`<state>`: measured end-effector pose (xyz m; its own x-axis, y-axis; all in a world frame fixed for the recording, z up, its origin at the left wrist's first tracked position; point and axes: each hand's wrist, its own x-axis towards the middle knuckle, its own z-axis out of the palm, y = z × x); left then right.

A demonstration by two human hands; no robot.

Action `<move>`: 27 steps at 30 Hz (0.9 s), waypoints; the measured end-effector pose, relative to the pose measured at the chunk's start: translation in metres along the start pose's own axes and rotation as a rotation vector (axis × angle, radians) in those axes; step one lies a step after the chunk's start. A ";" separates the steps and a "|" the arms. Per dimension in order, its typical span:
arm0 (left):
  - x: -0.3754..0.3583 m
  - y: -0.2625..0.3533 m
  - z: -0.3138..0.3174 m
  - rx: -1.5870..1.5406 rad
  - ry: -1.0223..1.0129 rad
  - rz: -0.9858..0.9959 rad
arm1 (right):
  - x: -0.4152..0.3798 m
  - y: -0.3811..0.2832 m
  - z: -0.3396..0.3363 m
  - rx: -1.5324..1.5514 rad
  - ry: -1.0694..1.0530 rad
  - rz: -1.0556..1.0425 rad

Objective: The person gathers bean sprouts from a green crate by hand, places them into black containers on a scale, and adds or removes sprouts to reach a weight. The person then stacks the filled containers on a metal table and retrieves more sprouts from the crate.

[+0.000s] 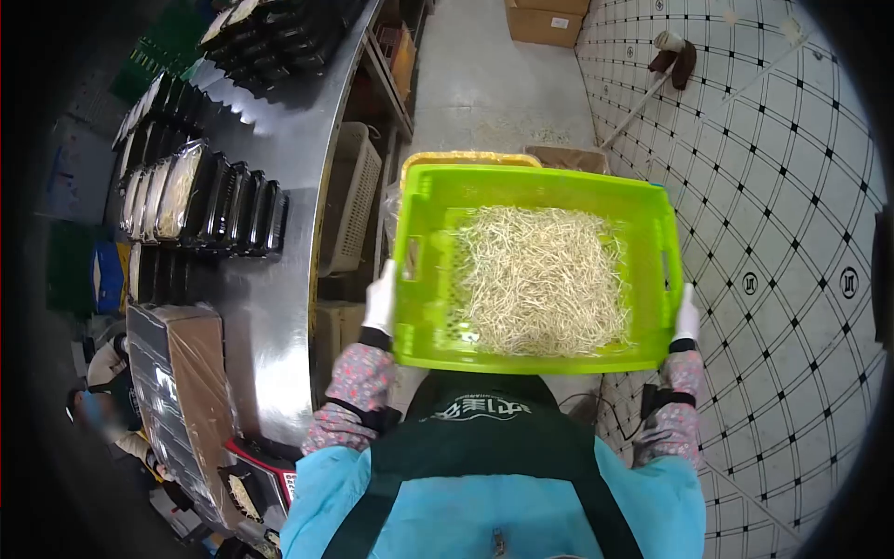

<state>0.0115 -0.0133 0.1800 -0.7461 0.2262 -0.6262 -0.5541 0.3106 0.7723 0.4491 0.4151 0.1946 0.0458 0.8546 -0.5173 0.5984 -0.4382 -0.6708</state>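
Note:
A bright green plastic crate [426, 317] is held level in front of my body. Inside it lies a wide heap of thin, pale strands that look like bean sprouts [549, 279]. My left hand [380, 298], in a white glove, grips the crate's left end below the handle slot. At the opposite end my right hand [687, 317], also gloved in white, holds the right wall. Both hands are closed on the crate, with most of the fingers hidden behind its walls. A yellow crate [470, 157] shows just past the green crate's far rim.
A steel table [289, 279] runs along my left, bearing stacks of packed black trays [214, 200]. Under it stands a white basket [354, 200]. On the left is another person [112, 410]. Cardboard boxes [548, 23] stand far ahead; a patterned wall [754, 279] rises on the right.

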 end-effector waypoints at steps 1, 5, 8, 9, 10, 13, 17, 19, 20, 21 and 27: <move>0.005 0.013 -0.031 -0.029 0.012 -0.122 | -0.022 0.004 0.028 -0.135 -0.035 -0.122; 0.040 0.033 -0.095 -0.093 -0.021 -0.076 | -0.043 -0.010 0.090 -0.198 -0.172 -0.326; 0.032 0.025 -0.018 0.182 -0.101 -0.051 | 0.006 -0.036 0.033 0.213 -0.309 0.002; 0.016 0.002 0.016 0.206 -0.040 0.139 | 0.016 -0.038 0.008 0.223 -0.154 0.020; 0.003 -0.019 0.037 0.225 0.024 0.331 | 0.029 -0.028 -0.016 0.063 0.002 -0.054; -0.003 -0.038 -0.003 0.017 0.013 0.088 | 0.016 0.008 -0.019 -0.034 0.084 -0.054; 0.037 -0.020 -0.120 -0.180 0.133 0.033 | -0.083 0.022 0.075 -0.063 0.105 -0.300; 0.023 -0.002 -0.096 -0.198 0.162 0.045 | -0.066 0.034 0.083 0.064 0.054 -0.410; 0.017 -0.002 -0.066 -0.227 0.151 0.068 | -0.067 0.007 0.061 0.177 0.023 -0.319; 0.026 -0.021 -0.041 -0.106 0.116 0.130 | -0.060 -0.016 0.039 0.194 0.129 -0.237; -0.014 -0.040 0.003 -0.145 0.228 0.199 | -0.040 0.037 -0.016 0.267 0.360 -0.026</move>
<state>0.0455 -0.0265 0.1576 -0.8991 0.0519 -0.4346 -0.4240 0.1427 0.8943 0.4826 0.3688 0.1990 0.3369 0.8882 -0.3123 0.3778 -0.4314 -0.8193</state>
